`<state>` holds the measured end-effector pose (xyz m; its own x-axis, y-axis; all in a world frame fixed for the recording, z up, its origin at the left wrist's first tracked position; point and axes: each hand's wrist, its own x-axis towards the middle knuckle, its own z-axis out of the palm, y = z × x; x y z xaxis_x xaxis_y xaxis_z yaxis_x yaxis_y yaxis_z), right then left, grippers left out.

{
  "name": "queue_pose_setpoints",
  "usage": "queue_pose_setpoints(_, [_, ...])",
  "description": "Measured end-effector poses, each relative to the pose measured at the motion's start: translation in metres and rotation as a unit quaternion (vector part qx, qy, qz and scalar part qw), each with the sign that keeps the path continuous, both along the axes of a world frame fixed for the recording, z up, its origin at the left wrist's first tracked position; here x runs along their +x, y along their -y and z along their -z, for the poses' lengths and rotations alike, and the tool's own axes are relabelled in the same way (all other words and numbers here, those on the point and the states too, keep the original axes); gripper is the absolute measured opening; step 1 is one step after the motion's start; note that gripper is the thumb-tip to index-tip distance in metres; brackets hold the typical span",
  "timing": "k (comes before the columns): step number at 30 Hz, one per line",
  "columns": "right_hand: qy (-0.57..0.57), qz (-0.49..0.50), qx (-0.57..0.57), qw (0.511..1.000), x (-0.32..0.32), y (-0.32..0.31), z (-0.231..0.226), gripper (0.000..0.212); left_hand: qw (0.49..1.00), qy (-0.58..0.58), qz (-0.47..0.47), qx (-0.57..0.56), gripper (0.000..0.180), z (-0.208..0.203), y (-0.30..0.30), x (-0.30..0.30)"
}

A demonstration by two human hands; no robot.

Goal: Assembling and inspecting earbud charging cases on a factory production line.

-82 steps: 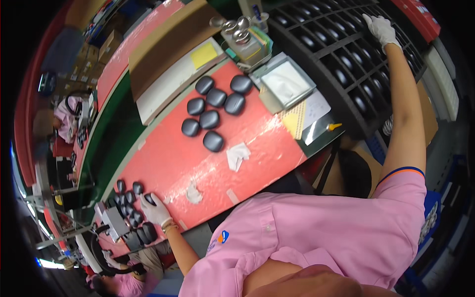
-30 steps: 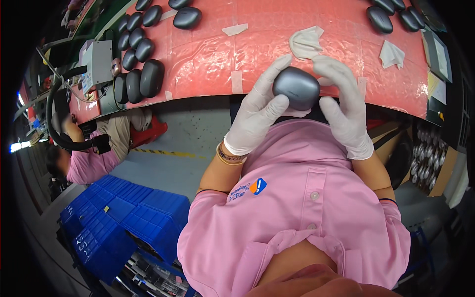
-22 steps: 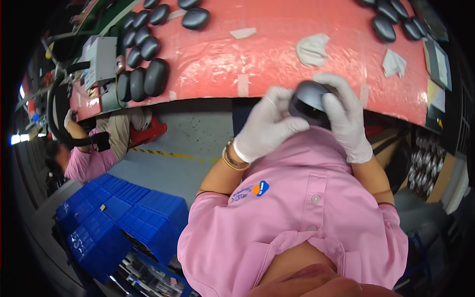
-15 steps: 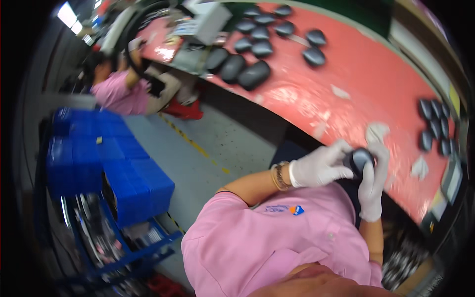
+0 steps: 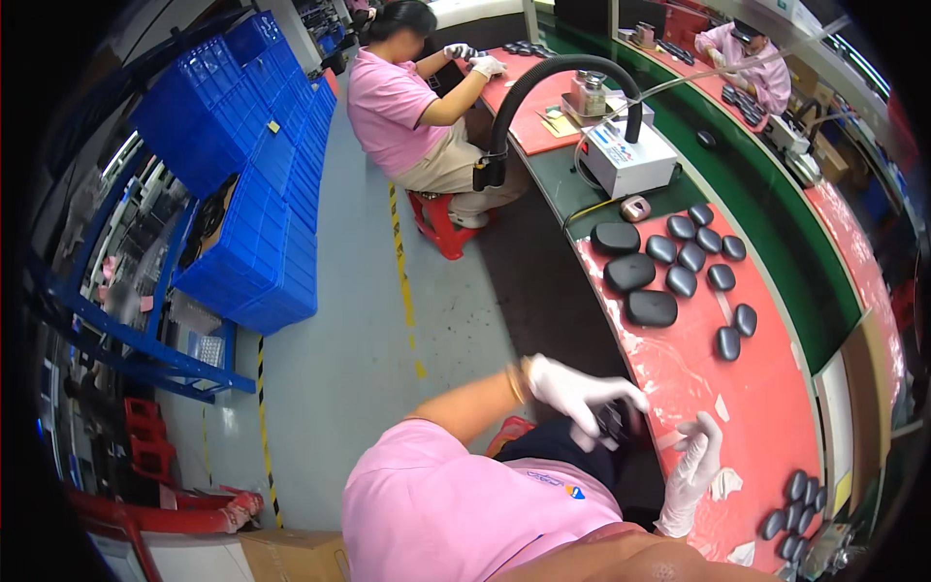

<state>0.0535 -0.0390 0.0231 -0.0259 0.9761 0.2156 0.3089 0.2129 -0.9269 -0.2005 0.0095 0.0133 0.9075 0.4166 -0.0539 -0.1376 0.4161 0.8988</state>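
Observation:
My left hand (image 5: 578, 395), in a white glove, is closed around a dark, rounded piece (image 5: 615, 424) just off the table's near edge. Blur hides the details of that piece. My right hand (image 5: 692, 473), also gloved, is raised over the red table (image 5: 669, 364), apart from the piece. Its bent fingers are spread. Crumpled white scraps (image 5: 724, 483) lie beside it. Several glossy dark pebble-shaped pieces (image 5: 799, 504) are grouped beyond my right hand. More such pieces (image 5: 690, 256) lie farther up the table, beside larger matte black rounded cases (image 5: 651, 308).
A white box-shaped machine (image 5: 628, 160) with a black hose (image 5: 543, 70) stands farther along the bench. A co-worker (image 5: 398, 92) sits on a red stool (image 5: 446, 228); another person (image 5: 752, 63) works across the green belt (image 5: 776, 267). Blue crates (image 5: 257, 257) are stacked at left.
My view has swung toward the left, showing more of the floor and co-workers. My right hand has come away from the dark piece, which stays in my left hand.

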Motion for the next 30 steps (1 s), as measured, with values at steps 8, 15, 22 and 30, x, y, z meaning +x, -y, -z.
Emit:
queue_pose_setpoints(8, [0.292, 0.112, 0.192, 0.93, 0.045, 0.009, 0.033, 0.023, 0.604, -0.52, -0.462, 0.389, 0.054, 0.134, -0.151, -0.253])
queue_pose_setpoints(15, [0.292, 0.118, 0.179, 0.932, 0.034, 0.008, 0.042, 0.02, 0.692, -0.332, -0.64, 0.043, 0.074, 0.162, -0.222, -0.299])
queue_pose_setpoints(22, [0.286, 0.121, 0.193, 0.931, 0.037, 0.008, 0.041, 0.02, 0.806, 0.136, -0.556, -0.15, 0.01, 0.159, -0.218, -0.329])
queue_pose_setpoints(30, [0.137, 0.333, 0.061, 0.931, 0.11, 0.02, 0.013, 0.022, 0.887, 0.247, -0.36, -0.151, 0.058, 0.097, -0.081, -0.161])
